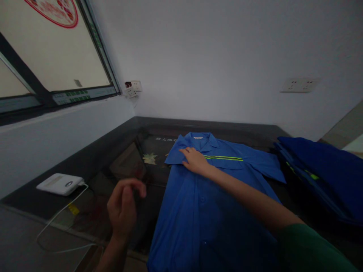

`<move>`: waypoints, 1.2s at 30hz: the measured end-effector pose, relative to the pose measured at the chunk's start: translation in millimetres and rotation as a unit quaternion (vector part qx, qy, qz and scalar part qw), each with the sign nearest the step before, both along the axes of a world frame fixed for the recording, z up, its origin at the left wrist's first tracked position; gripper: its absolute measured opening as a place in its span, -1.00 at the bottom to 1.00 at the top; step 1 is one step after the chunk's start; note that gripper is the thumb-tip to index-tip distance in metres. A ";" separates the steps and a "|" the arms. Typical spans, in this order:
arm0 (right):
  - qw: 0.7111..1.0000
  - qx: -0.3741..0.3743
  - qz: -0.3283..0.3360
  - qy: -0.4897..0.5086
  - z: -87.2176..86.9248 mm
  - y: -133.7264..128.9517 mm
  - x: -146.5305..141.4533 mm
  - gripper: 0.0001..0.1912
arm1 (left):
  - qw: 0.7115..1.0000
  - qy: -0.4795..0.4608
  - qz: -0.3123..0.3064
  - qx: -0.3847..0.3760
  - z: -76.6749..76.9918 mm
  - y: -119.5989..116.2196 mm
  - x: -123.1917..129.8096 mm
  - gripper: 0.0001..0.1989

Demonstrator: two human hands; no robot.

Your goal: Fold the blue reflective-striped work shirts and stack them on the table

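Observation:
A blue short-sleeved work shirt lies front up and buttoned, its collar at the far end and a yellow-green double stripe across the chest. My right hand rests on its upper front, fingers stretched out over the fabric by the sleeve on the left. That sleeve lies inward against the body; the other spreads out to the right. Off the shirt's left side, my left hand hovers above the dark tabletop with fingers loosely curled and a gap at the thumb. Nothing shows in it. My right forearm hides part of the shirt front.
A stack of folded dark blue garments sits on the right. A white device with a white cable lies at the left table edge. The glossy dark table meets walls behind and left, below a window.

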State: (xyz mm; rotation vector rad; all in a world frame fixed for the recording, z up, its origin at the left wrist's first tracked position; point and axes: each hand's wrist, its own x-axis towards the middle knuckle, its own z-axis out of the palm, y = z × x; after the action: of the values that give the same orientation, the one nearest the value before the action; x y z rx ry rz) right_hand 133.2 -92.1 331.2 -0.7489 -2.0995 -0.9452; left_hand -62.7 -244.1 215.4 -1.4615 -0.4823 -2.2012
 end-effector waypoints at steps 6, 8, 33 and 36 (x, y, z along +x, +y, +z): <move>0.995 0.074 -0.040 -0.046 -20.2 17.0 -47.7 -0.57 | 0.989 0.099 -0.070 -0.082 188.6 132.1 11.3 -0.75; 0.994 0.096 -0.028 -0.045 -19.0 28.6 -47.2 -0.64 | 0.979 0.130 0.005 -0.159 216.9 184.6 -1.7 -0.68; 0.772 -0.364 0.262 0.451 8.9 105.1 93.5 -0.02 | 0.844 0.360 0.272 -0.290 253.2 340.6 2.0 -0.78; 0.839 -0.290 0.263 0.377 8.8 89.6 89.4 -0.02 | 0.827 0.374 0.303 -0.290 253.0 336.9 4.2 -0.77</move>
State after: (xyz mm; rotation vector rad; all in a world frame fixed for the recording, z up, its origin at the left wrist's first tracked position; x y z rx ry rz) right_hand 222.6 -2.5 340.0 -0.6214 -1.6837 0.3018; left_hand -58.5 92.8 468.4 -1.9502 -1.1777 -0.8929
